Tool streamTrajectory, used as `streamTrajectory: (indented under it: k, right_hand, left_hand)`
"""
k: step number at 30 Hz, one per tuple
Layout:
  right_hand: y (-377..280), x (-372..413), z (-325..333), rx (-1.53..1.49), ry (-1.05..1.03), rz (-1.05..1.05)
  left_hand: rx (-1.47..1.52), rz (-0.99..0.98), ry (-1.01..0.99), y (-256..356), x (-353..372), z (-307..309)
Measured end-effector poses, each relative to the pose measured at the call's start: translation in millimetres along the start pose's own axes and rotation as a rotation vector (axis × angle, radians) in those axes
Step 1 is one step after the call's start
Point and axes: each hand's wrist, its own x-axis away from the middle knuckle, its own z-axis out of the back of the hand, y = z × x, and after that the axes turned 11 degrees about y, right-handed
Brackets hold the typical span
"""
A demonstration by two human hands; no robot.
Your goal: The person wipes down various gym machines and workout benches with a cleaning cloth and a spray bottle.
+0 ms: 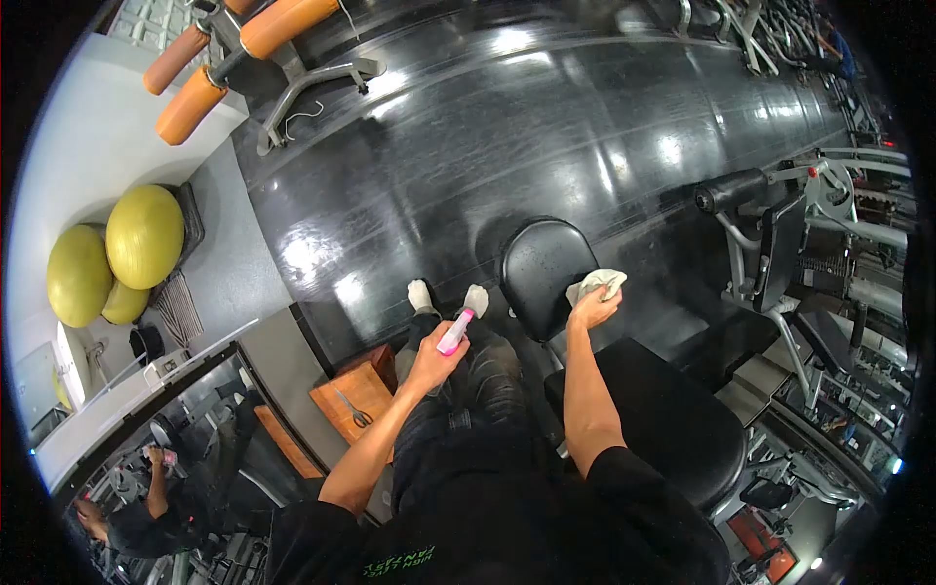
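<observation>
My left hand [431,366] is closed around a small pink and white spray bottle [454,334], held in front of my legs. Bunched in my right hand [595,311] is a whitish cloth [606,281], which overlaps the right edge of a black padded backrest [546,268]. A few light specks show on that pad's dark surface. Closer to my body on the right lies a larger black padded seat [658,419], below my right forearm.
Scissors [358,413] lie on a wooden box [341,395] at my left. Yellow exercise balls [145,237] sit by the left wall. An orange-padded machine [283,27] stands far left, another exercise machine [775,253] on the right. A mirror [210,439] is lower left.
</observation>
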Motion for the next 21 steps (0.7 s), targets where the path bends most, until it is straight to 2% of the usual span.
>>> streamTrajectory:
  k: [3, 5, 9, 11, 12, 16, 19, 20, 21]
  right_hand:
    - [44, -3, -9, 0.320, -0.326, 0.040]
    - [49, 3, -12, 0.374, -0.274, 0.100]
    - [31, 1, -14, 0.477, -0.315, 0.150]
    - [21, -9, -10, 0.544, -0.440, 0.160]
    - [18, -14, -4, 0.604, -0.482, 0.262]
    - [22, -38, 0, 0.522, -0.482, 0.324]
    - [25, -27, -10, 0.429, -0.311, 0.154]
    - [33, -19, -12, 0.370, -0.363, 0.291]
    - [35, -12, -11, 0.445, -0.425, 0.473]
  left_hand:
    - [-0.022, 0.023, -0.009, 0, 2, 3]
    - [-0.025, 0.030, -0.009, -4, 3, 5]
    - [-0.031, 0.049, 0.011, -3, 4, 4]
    - [-0.036, 0.048, 0.001, -4, 3, 3]
    - [-0.042, 0.047, -0.008, -5, 3, 3]
    - [-0.058, 0.061, -0.024, 5, -1, 4]
    - [-0.093, 0.094, -0.023, 9, -3, 3]
    - [-0.091, 0.087, -0.023, 8, -4, 2]
    - [-0.091, 0.080, -0.023, 7, -5, 2]
